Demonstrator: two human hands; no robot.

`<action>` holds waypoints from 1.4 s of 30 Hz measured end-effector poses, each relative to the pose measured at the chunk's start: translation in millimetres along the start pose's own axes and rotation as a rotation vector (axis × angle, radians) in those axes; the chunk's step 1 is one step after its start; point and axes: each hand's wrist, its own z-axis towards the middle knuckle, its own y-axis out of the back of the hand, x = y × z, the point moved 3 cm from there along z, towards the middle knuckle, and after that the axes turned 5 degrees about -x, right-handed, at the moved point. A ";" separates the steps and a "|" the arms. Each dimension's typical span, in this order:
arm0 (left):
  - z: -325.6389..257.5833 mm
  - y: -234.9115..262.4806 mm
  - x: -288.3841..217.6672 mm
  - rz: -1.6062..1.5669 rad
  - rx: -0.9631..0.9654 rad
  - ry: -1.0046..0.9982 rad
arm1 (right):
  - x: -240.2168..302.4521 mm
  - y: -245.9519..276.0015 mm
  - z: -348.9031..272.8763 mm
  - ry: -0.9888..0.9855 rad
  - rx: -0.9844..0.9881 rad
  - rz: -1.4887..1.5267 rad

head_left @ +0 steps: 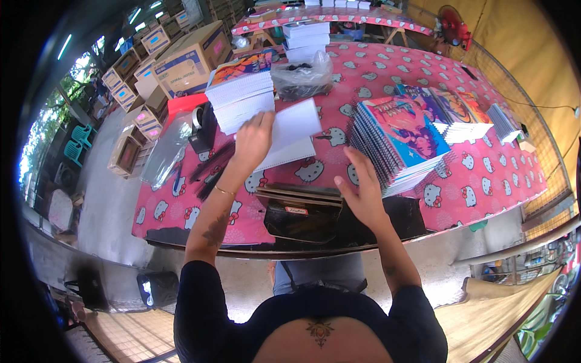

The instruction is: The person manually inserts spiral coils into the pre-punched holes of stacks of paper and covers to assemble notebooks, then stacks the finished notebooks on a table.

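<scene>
My left hand (pixel 254 139) is closed on the left edge of a white paper pad (pixel 298 124), which lies tilted over another white pad (pixel 287 156) with a row of holes along its edge. My right hand (pixel 363 190) is open, fingers stretched, holding nothing. It is beside a tall stack of spiral notebooks (pixel 399 136) with colourful illustrated covers. Between my forearms, at the table's front edge, sits a black box-like piece (pixel 302 221) with brown boards along its top. Thin dark binding coils (pixel 212 169) lie under and beside my left forearm.
A tall pile of notebooks (pixel 242 91) stands behind my left hand, near a plastic bag of dark items (pixel 302 75). A tape dispenser (pixel 201 130) and clear plastic (pixel 168 151) lie left. More notebooks (pixel 466 112) stand right. Cardboard boxes (pixel 190 60) are stacked beyond the pink table (pixel 436 196).
</scene>
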 end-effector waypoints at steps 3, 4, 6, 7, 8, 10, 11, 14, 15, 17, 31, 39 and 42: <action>26.5 26.2 -1.3 -0.049 -0.103 -0.042 | -4.3 -11.2 -1.1 -0.045 0.049 0.076; 34.5 34.7 1.8 -0.036 -0.153 -0.017 | -3.4 -12.0 -4.3 -0.048 0.054 0.083; 49.0 51.1 8.2 0.049 -0.282 -0.038 | -4.4 -12.3 -8.9 -0.076 0.068 0.097; 46.5 52.2 8.0 0.079 -0.267 -0.088 | -6.6 -9.1 -14.4 -0.106 0.081 0.102; 39.0 51.0 7.2 0.110 -0.251 -0.141 | -9.4 -7.6 -18.4 -0.137 0.092 0.109; 8.6 24.8 13.7 0.206 -0.162 -0.293 | -14.3 -6.8 -24.8 -0.134 0.096 0.086; -13.3 3.7 16.1 0.270 -0.049 -0.363 | -15.4 -6.8 -27.8 -0.135 0.098 0.074; -99.6 -64.4 35.4 0.177 0.409 -0.475 | -12.5 -10.8 -34.6 -0.208 0.142 0.158; -104.6 -66.0 30.2 0.156 0.358 -0.449 | -14.1 -9.8 -38.3 -0.230 0.141 0.182; -111.9 -67.4 21.4 0.115 0.265 -0.387 | -15.5 -10.5 -47.4 -0.277 0.150 0.236; 30.2 89.2 -65.4 -0.224 -0.070 -0.278 | -7.7 -8.0 -32.1 -0.237 -0.151 0.274; 4.4 113.0 -124.4 -0.379 0.070 -0.352 | -24.9 -5.8 -72.0 -0.447 -0.104 0.582; 4.9 119.9 -128.4 -0.350 0.090 -0.358 | -17.0 -9.4 -67.3 -0.453 -0.106 0.572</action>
